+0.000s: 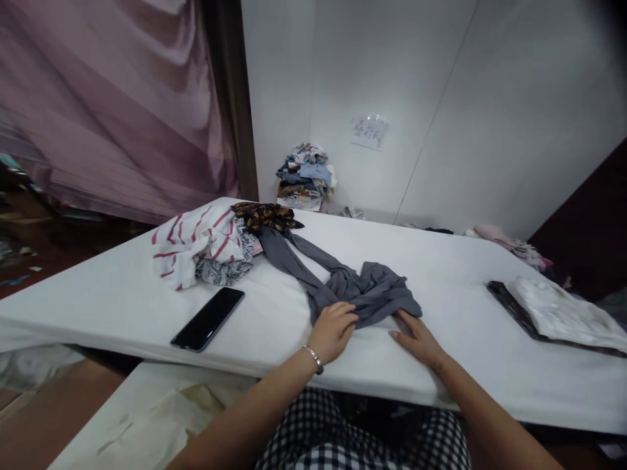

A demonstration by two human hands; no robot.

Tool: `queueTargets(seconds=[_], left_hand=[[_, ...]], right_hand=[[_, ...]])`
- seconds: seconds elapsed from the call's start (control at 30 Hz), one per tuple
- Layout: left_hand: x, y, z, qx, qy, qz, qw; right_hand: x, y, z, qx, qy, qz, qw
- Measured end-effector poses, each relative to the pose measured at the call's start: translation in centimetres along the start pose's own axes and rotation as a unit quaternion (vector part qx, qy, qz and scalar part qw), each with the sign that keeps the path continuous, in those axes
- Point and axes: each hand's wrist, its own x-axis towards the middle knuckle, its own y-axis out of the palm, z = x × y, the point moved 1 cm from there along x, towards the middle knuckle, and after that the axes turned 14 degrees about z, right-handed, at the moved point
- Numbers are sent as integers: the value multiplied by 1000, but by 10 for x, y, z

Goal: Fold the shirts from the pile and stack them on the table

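A crumpled dark grey garment (372,294) lies on the white-covered table in front of me, with long strips of its cloth stretching back to the left. My left hand (334,331), wearing a silver bracelet, has its fingers bent over the garment's near edge and appears to grip the cloth. At the near right corner of the same garment is my right hand (418,339); its thumb stands apart from the fingers, and the fingertips touch the cloth's edge. The far ends of the strips run under or against a clothes heap.
Left on the table (455,378) are a red-striped white garment (196,241), a black-and-gold patterned cloth (264,215) and a black phone (208,320). Folded white clothing (563,310) lies at the right on something dark. Stacked clothes (306,176) stand by the wall beyond the table.
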Motion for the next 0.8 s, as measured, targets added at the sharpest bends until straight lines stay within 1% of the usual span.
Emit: queueTargets(seconds=[0.07,0.1,0.17,0.23,0.3,0.37,0.4,0.43,0.5,0.57,0.6,0.63,0.7,0.73,0.8], left_hand=[[-6,-5,6,38,-75,-34,996],[-9,-7,11,58,-121,-38,990],[-14,-11,20,89,-209,-20,974],[-16,-15,28,109,-274,1,955],[-15,-19,33,122,-312,6,942],[-9,-23,36,119,-331,2,936],[-5,-24,37,105,-336,1,936],[-1,-25,37,80,-341,-3,937],[6,-23,36,9,-342,-25,939],[11,-19,30,-64,-321,-78,942],[11,-16,26,-94,-299,-109,943],[11,-12,21,-120,-269,-139,946],[9,-4,9,-179,-198,-176,948],[7,1,3,-219,-163,-179,945],[1,8,-8,-325,-104,-156,927]], right_hand=[[1,2,2,74,-15,-10,997],[2,3,5,104,-18,-23,994],[3,8,17,130,-22,-55,990],[6,14,37,118,-42,-62,990],[12,22,61,91,-71,-32,993],[21,29,84,57,-92,19,994],[25,33,95,38,-100,36,994],[30,36,104,19,-107,40,993],[40,39,120,-12,-132,15,991],[48,39,132,-16,-154,-25,988],[51,39,136,1,-150,-33,988],[54,39,138,34,-136,-28,990],[57,40,138,132,-100,15,986],[57,41,136,186,-87,43,978],[53,44,128,284,-80,87,951]])
